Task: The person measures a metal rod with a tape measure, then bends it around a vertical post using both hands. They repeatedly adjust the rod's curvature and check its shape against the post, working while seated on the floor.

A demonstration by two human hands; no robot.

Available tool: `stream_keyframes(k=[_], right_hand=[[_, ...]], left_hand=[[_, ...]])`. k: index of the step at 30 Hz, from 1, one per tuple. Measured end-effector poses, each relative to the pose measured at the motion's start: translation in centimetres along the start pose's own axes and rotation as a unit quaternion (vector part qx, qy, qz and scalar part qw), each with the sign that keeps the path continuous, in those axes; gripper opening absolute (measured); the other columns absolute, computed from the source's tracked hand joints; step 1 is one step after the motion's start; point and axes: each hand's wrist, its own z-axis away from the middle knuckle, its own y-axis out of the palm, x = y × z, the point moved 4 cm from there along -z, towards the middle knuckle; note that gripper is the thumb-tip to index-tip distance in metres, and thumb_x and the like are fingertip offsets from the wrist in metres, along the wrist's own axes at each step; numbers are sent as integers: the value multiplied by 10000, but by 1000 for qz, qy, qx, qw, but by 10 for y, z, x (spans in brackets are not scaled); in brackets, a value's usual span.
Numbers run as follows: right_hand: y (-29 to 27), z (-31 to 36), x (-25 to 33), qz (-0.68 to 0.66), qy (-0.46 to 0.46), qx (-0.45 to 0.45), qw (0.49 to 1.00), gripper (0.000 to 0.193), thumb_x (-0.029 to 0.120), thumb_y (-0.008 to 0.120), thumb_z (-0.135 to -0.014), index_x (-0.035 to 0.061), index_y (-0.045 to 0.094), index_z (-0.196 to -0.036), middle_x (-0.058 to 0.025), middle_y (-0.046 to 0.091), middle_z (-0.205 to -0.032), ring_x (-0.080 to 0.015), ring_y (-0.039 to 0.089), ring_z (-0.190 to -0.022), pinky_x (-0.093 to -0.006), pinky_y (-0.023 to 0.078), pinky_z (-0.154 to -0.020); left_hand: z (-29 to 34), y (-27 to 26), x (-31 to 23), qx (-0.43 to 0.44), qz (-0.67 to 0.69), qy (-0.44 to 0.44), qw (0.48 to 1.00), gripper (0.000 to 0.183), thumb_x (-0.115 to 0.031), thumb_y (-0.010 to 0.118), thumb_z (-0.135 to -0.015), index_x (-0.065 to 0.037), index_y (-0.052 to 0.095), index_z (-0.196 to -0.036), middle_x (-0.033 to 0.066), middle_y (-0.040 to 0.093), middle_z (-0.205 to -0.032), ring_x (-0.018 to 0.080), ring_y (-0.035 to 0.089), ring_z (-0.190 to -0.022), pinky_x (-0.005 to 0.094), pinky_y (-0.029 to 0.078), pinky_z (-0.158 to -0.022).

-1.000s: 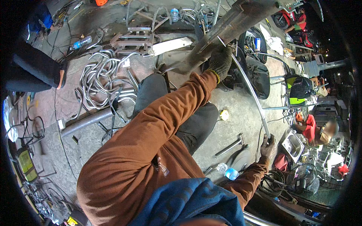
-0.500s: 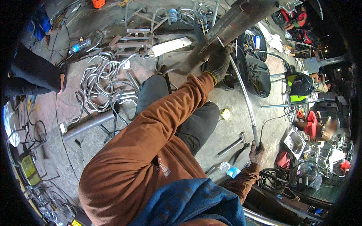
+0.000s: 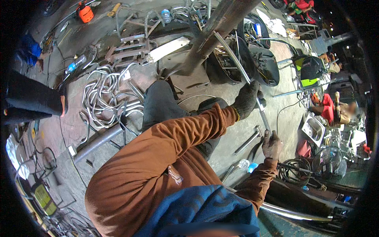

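A long, shiny metal tube (image 3: 233, 58) slants down from beside a thick dark post (image 3: 227, 19) toward my right. My left hand (image 3: 248, 100), in a dark knit glove with a yellow cuff, is closed round the tube about midway along. Bare and smudged, my right hand (image 3: 272, 145) grips the tube's lower end with thumb and fingers. Below the tube, on the concrete floor, lies a T-shaped metal piece like a hammer (image 3: 248, 143). A clear plastic bottle (image 3: 244, 164) with a blue label lies near my right forearm.
Bent shiny tubes (image 3: 106, 98) are heaped at left, near a standing person's dark trousers (image 3: 31, 96). Black bins (image 3: 268, 75) stand behind the tube. A steel sink (image 3: 314, 128), a coiled cable (image 3: 294, 172) and a seated person in red (image 3: 327, 108) are at right.
My gloved left hand has come down from near the post to the tube's middle, closer to my right hand. My right hand has shifted slightly up, still on the lower end.
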Motion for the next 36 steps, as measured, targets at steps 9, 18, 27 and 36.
stream_keyframes(k=[9, 18, 27, 36], right_hand=[[42, 94, 146, -223, 148, 81, 960, 309, 274, 568, -957, -16, 667, -918, -176, 576, -625, -229, 532, -589, -409, 448, -578], [-20, 119, 44, -314, 187, 37, 930, 376, 275, 639, -927, -97, 641, -877, -43, 594, -653, -88, 505, -601, -270, 401, -519], [-135, 52, 35, -195, 114, 33, 974, 203, 94, 700, -826, -50, 578, -753, -17, 576, -673, -88, 504, -652, -269, 443, -582], [-61, 36, -8, -189, 57, 92, 976, 240, 187, 773, -763, -12, 639, -742, -73, 570, -550, -95, 503, -522, -320, 412, -472]], left_hand=[[43, -41, -38, 69, -443, -98, 889, 290, -299, 447, -986, -98, 525, -792, 82, 581, -660, 184, 545, -479, 366, 477, -469], [35, 14, -277, -42, -752, 433, 495, 542, -437, 665, -849, -22, 543, -1176, 227, 617, -1061, 355, 620, -946, 432, 486, -812], [-60, -57, -241, -80, -624, 445, 637, 584, -386, 686, -839, -1, 527, -1249, 206, 598, -1211, 365, 568, -1127, 417, 449, -931], [-42, -93, -225, -256, -603, 273, 705, 608, -482, 607, -880, 21, 541, -1217, 233, 635, -1100, 314, 624, -1025, 405, 476, -875]])
